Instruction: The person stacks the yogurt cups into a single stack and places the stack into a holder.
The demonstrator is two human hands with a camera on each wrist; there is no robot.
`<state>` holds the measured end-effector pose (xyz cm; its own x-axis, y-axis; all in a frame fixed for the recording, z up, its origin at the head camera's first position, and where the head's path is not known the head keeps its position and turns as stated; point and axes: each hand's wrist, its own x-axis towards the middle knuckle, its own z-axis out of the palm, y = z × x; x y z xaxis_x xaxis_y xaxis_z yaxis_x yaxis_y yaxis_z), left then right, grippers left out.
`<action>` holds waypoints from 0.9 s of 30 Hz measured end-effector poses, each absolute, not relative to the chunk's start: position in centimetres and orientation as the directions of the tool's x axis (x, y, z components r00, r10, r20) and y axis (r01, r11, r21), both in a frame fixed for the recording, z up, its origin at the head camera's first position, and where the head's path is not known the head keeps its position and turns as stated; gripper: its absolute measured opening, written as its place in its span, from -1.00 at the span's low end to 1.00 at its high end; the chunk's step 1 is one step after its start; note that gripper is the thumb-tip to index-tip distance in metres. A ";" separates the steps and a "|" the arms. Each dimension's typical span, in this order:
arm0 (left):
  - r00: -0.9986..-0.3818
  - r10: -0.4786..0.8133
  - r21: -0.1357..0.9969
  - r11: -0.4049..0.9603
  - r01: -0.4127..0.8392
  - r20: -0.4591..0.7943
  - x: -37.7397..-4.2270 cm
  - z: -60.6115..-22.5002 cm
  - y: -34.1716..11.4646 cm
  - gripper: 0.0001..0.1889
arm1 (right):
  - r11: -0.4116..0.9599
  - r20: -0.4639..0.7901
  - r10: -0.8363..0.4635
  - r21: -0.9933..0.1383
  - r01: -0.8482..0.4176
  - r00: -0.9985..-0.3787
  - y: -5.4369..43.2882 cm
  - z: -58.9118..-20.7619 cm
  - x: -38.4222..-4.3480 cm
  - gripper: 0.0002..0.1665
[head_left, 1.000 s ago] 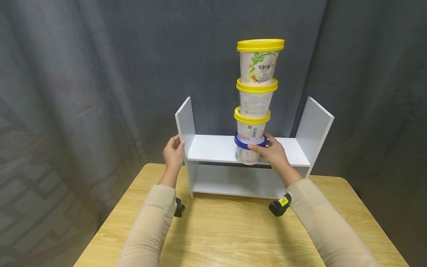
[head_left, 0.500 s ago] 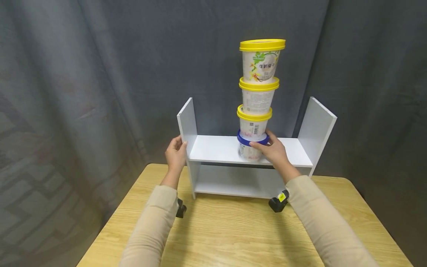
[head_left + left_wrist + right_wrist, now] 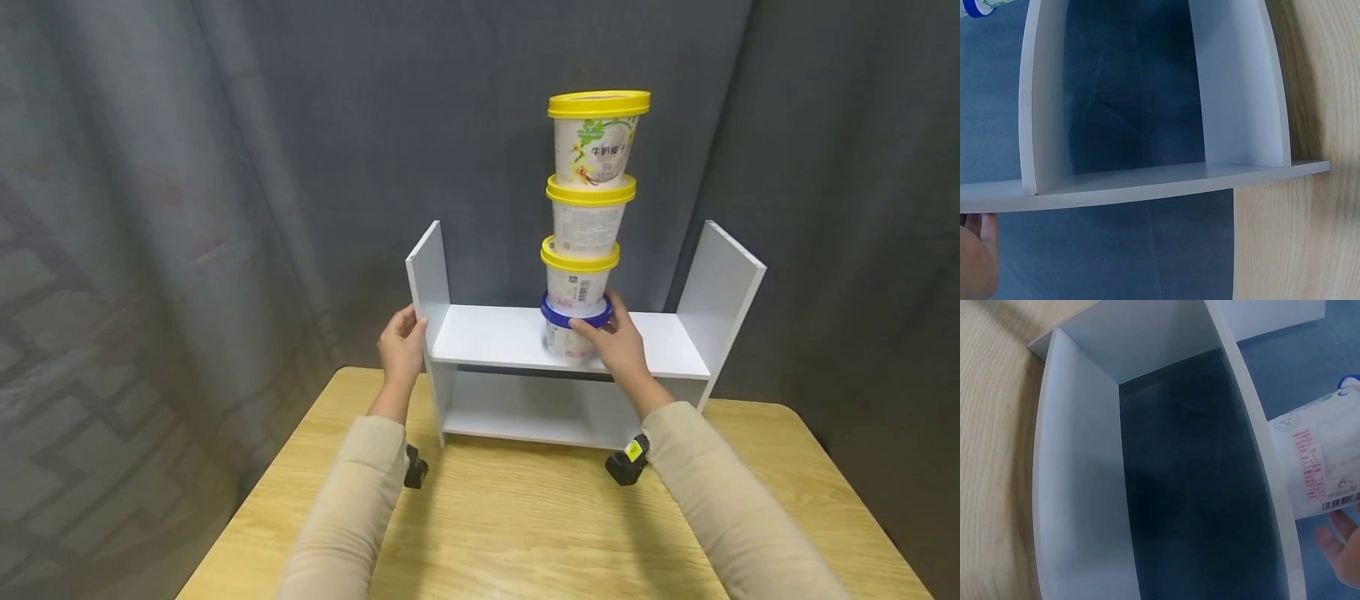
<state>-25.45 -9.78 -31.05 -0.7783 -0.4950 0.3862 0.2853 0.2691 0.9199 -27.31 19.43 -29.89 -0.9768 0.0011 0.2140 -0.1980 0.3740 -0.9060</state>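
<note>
A stack of paper tubs rises from the upper board of a white two-tier shelf [image 3: 495, 333]. At its bottom is a tub with a blue lid [image 3: 570, 340]; several tubs with yellow lids [image 3: 597, 154] stand above it, the pile slightly uneven. My right hand [image 3: 621, 346] holds the blue-lidded tub near its rim, thumb in front and fingers round the right side, partly hidden. In the right wrist view that tub [image 3: 1322, 459] meets the board's front edge. With thumb at the front edge, my left hand [image 3: 401, 346] grips the shelf's left side panel [image 3: 429, 275].
The shelf stands on a wooden table [image 3: 517, 517], with its lower board [image 3: 525, 408] beneath the stack. Grey curtains [image 3: 337, 167] hang behind and to the sides. A black wrist camera [image 3: 628, 462] hangs below the right sleeve.
The stack has moved slightly back, from overlapping the upper board's front edge to standing just behind it. Both hands keep their holds. The whole head view has shifted a little.
</note>
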 end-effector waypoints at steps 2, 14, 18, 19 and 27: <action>-0.777 -0.504 0.924 0.257 0.282 0.377 -25.5 -31.2 -9.8 -0.69 | 0.384 0.216 0.007 -0.902 -0.196 -0.976 19.4 -30.0 -27.3 0.16; -0.788 -0.496 0.929 0.251 0.273 0.365 -25.6 -30.7 -9.3 -0.62 | 0.397 0.245 0.028 -0.892 -0.214 -0.969 19.7 -30.1 -27.1 0.12; -0.799 -0.479 0.928 0.257 0.268 0.364 -25.4 -30.3 -9.2 -0.60 | 0.399 0.268 0.023 -0.886 -0.237 -0.963 20.0 -30.3 -27.1 0.10; -0.802 -0.475 0.929 0.258 0.266 0.362 -25.3 -30.2 -9.2 -0.59 | 0.398 0.275 0.022 -0.884 -0.244 -0.961 20.0 -30.4 -27.0 0.10; -0.753 -0.520 0.909 0.323 0.265 0.404 -24.0 -29.7 -9.2 -0.51 | 0.389 0.312 0.035 -0.879 -0.274 -0.950 20.4 -30.6 -26.1 0.03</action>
